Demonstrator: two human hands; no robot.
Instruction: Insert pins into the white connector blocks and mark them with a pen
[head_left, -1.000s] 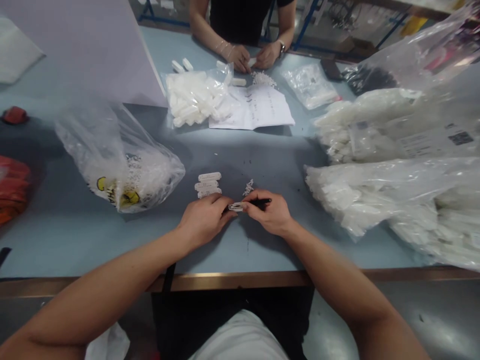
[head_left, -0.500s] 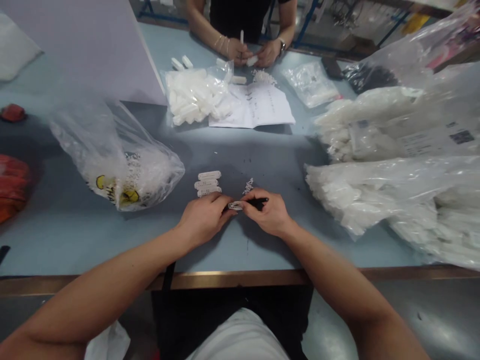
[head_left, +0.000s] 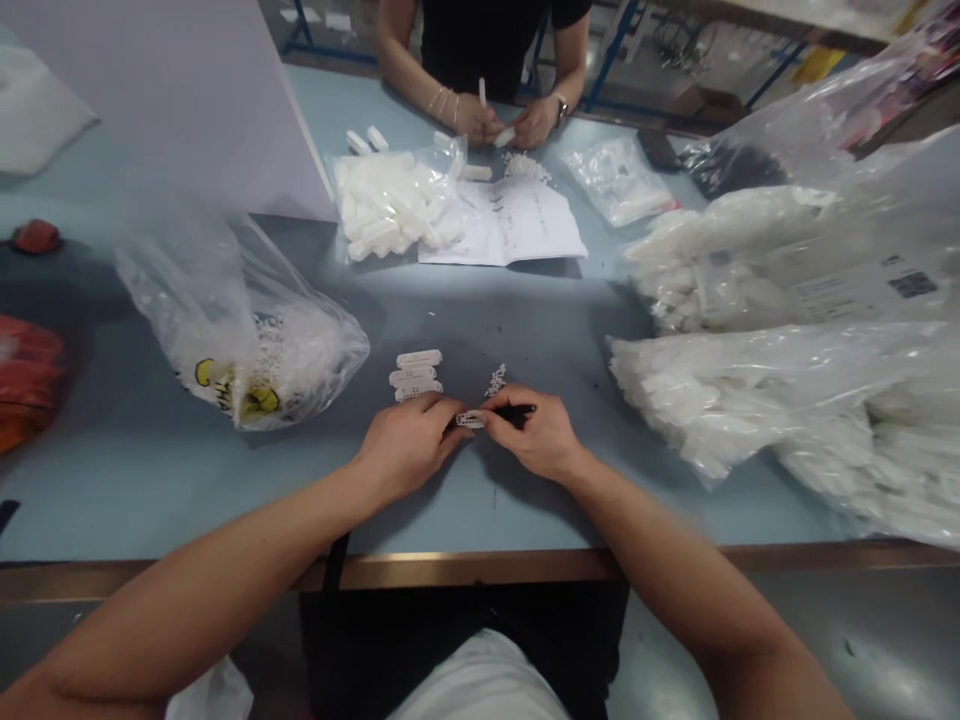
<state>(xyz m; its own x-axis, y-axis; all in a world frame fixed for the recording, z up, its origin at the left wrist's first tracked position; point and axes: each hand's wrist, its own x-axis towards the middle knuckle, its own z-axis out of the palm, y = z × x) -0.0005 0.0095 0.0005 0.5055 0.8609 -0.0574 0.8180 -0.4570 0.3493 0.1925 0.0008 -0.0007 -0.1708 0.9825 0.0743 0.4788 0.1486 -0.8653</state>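
Note:
Between my fingers is a small white slotted plastic piece (head_left: 471,419), pinched at its left end by my left hand (head_left: 409,442). My right hand (head_left: 541,432) is closed around a thin black pen-like tool (head_left: 517,411), its fingertips at the right end of the white piece. The tool's tip is hidden by my fingers. Just beyond my left hand, three similar white plastic pieces (head_left: 416,376) lie stacked in a column on the table. A little heap of tiny white parts (head_left: 497,379) lies just past my right fingertips.
Left stands an open clear bag (head_left: 300,360) of tiny white parts. Large clear bags (head_left: 697,400) of white pieces fill the right side. Across the table (head_left: 525,310), a co-worker's hands (head_left: 480,120) hold a white piece and a pen-like tool behind a bag (head_left: 390,205) and paper (head_left: 525,225).
The view has shifted slightly, so the table's things appear a little lower. Both my hands keep their hold on the white piece and the black tool, almost still.

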